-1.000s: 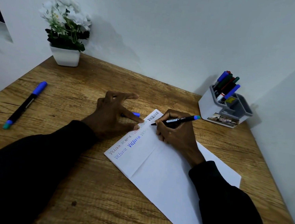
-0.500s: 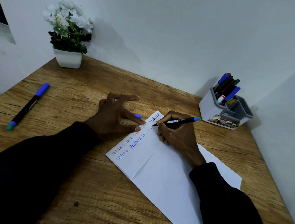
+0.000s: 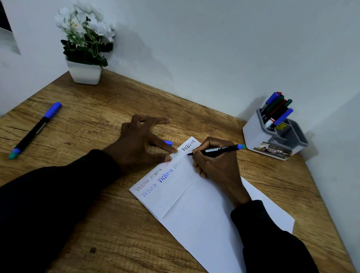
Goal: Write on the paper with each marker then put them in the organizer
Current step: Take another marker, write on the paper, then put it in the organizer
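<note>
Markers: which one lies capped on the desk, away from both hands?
The blue-capped marker at the far left of the desk. The right hand grips an uncapped marker, and the other markers stand in the organizer.

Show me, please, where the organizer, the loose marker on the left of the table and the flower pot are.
organizer [image 3: 251, 132], head view, on its white left wall.
loose marker [image 3: 32, 133], head view, on the middle of its black barrel.
flower pot [image 3: 83, 74], head view, on the front of the white pot.
</note>
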